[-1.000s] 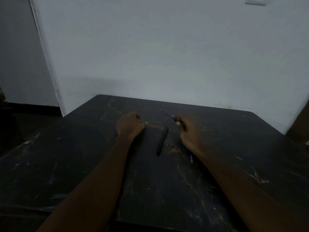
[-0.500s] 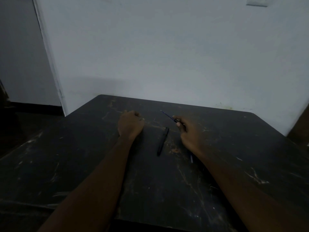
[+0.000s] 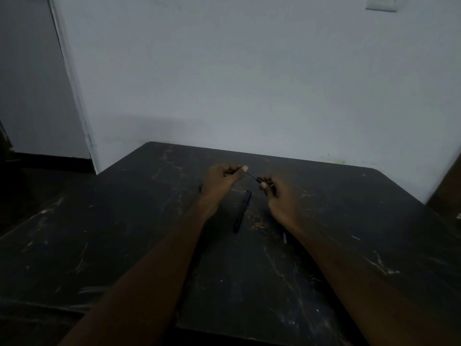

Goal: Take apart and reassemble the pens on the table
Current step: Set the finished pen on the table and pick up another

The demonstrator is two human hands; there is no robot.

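Note:
A thin pen refill [image 3: 252, 175] spans the gap between my two hands above the table. My left hand [image 3: 222, 179] pinches its far end between thumb and fingers. My right hand [image 3: 277, 196] grips its near, thicker end. Below them a dark pen barrel [image 3: 242, 211] lies flat on the black table [image 3: 124, 233], pointing away from me. A small dark pen part [image 3: 284, 237] lies beside my right wrist. Another small dark piece [image 3: 200, 188] shows just left of my left wrist. The light is dim and fine detail is hard to see.
The table is scratched and ends at a pale wall [image 3: 249, 83] behind it. A doorway edge [image 3: 74, 96] stands at the left, with dark floor [image 3: 37, 176] below it. A wall switch plate [image 3: 381, 2] sits at the top right.
My left hand has lifted off the table and moved right to take the far end of the refill. My right hand still holds the refill in about the same place.

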